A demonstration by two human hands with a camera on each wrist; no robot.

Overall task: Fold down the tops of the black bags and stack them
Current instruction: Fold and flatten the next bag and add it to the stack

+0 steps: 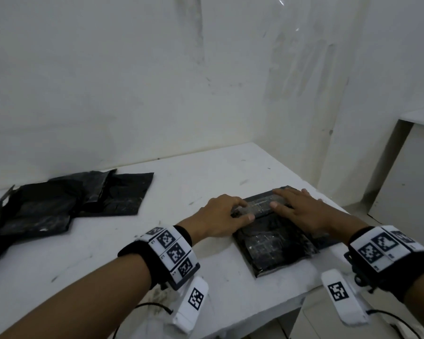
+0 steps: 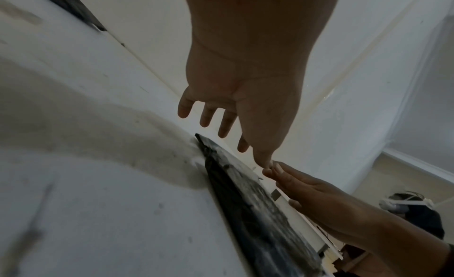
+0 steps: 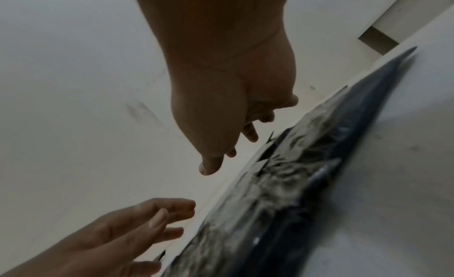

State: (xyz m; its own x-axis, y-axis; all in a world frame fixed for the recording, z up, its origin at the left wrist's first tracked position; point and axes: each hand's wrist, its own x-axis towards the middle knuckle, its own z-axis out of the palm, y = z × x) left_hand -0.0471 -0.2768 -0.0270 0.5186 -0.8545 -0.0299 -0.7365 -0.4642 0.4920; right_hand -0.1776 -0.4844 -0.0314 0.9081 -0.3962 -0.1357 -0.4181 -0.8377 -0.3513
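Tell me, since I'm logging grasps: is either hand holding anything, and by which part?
Nothing is gripped. Left hand and right hand press flat on the folded top strip of the black bag.

The loose bags (image 1: 59, 204) run off the head view's left edge. Both wrist views blur the folded bag (image 2: 258, 213), so hand contact is unclear.

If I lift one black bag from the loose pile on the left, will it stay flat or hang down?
It will probably droop: the loose black bags lie creased and rumpled. They look thin, so likely very light. The shiny film may slide easily on the white table.
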